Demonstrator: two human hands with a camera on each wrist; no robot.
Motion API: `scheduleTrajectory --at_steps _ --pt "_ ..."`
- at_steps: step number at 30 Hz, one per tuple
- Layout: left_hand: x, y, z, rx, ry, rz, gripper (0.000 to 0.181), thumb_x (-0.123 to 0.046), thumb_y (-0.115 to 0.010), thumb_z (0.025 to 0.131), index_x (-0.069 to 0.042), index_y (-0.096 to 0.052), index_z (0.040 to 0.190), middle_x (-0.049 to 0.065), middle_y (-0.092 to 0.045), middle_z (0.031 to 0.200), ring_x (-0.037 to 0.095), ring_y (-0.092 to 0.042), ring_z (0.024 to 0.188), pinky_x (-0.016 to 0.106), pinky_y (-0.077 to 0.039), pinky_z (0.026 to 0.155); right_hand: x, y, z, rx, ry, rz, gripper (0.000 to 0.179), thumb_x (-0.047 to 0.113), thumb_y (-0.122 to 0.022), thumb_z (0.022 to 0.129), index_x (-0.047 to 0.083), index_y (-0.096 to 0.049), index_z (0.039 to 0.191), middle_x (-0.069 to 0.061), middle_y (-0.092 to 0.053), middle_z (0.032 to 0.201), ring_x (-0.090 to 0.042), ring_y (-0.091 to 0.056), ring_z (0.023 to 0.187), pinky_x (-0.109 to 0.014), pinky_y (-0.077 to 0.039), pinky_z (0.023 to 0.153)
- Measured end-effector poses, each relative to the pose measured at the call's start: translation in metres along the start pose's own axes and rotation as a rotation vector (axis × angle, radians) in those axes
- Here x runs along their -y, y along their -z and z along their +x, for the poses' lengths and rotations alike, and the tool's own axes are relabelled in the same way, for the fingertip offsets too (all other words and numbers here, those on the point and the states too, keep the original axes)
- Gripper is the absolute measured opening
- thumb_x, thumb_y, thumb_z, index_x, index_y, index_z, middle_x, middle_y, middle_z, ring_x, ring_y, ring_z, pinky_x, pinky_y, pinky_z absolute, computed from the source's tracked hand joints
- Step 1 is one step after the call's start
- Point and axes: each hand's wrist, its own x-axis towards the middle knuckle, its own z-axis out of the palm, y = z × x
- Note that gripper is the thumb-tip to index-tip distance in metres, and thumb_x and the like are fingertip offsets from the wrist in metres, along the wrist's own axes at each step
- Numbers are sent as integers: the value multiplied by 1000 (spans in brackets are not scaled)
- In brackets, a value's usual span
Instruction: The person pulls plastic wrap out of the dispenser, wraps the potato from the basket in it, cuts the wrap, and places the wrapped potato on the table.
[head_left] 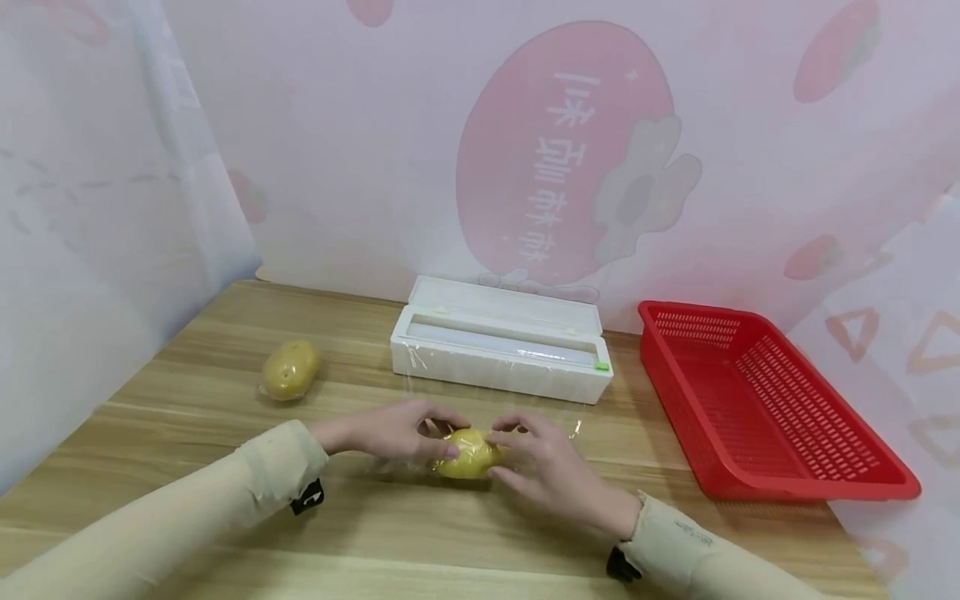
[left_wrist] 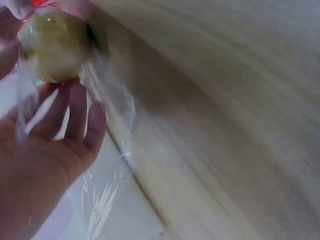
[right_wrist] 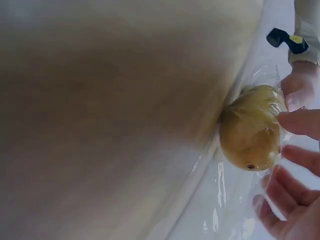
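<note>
High head view facing forward and down, two wrist views close in, sharing one wrapped potato (right_wrist: 249, 135)

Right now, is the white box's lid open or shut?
Open: the lid is tipped back behind the white box, leaving the roll inside exposed.

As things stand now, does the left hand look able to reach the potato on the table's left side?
Probably yes: I see nothing between the left hand and that potato. But it holds the second potato and may need to release that first.
</note>
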Motion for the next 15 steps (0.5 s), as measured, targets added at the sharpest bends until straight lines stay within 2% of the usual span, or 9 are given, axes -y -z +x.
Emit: scheduleTrajectory --at_steps 2,5,9,12,15 --pt "-1 2 0 -75 -15 32 45 -29 -65 96 1 -59 130 8 -64 121 22 -60 107 38 -50 90 0 0 3 5 -51 9 37 19 -84 80 3 -71 111 -10 -61 115 -20 -57 108 -38 -50 90" --pt "-8 7 -1 -219 -41 131 39 -25 -64 97 0 -60 127 11 -63 124 26 -61 106 43 -51 87 0 3 9 30 -130 9 38 23 -85 78 4 -72 107 -8 -61 115 -20 -56 109 -38 -49 91" --pt "-25 11 -5 -370 -77 290 28 -21 -66 96 -6 -65 120 6 -63 120 25 -60 105 46 -50 87 2 7 15 77 -235 14 34 27 -85 79 6 -73 103 -7 -61 115 -19 -56 110 -39 -48 93" --pt "-41 10 -8 -428 -107 373 20 -18 -70 93 -8 -69 111 1 -63 113 21 -59 103 40 -51 86 4 10 20 104 -299 27 28 25 -83 81 7 -74 99 -7 -62 113 -20 -58 107 -40 -49 92" --pt "-56 6 -8 -437 -103 448 16 -19 -72 92 -10 -72 104 -1 -65 104 16 -61 94 33 -53 79 5 11 25 121 -362 41 21 24 -82 83 8 -75 96 -4 -63 110 -20 -59 104 -39 -49 90"
